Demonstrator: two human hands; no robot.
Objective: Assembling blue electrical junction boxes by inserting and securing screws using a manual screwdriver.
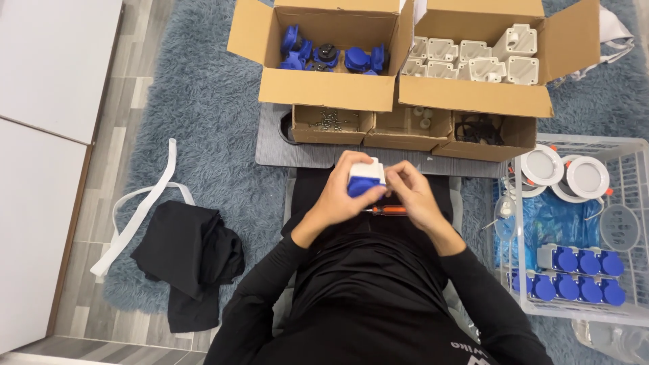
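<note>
Seated work on a grey-blue shaggy rug (203,101) laid over a pale plank floor, with a small dark table (270,145) carrying the stock. Largest to smallest: two open cardboard boxes, the left box (324,88) holding blue socket parts, the right box (473,94) holding white housings; three low trays in front of them, one with screws (331,122); a white wire basket (629,155) to the right with finished blue-capped sockets (574,274) in rows; a black cloth (189,260) on the rug.

Centre: the left hand (338,196) is closed around a socket (366,179), a white housing with a blue face, held above the lap just in front of the table. The fingers of the right hand (412,192) are pinched at its right edge; whether they grip a screw cannot be told. A screwdriver (385,211) with an orange handle lies across the lap, just beneath the hands.

Judged step: fitting the blue part into the housing. The next move probably calls for taking up the screwdriver. The socket's blue face points down toward the person; its long axis seems to run roughly left to right.
</note>
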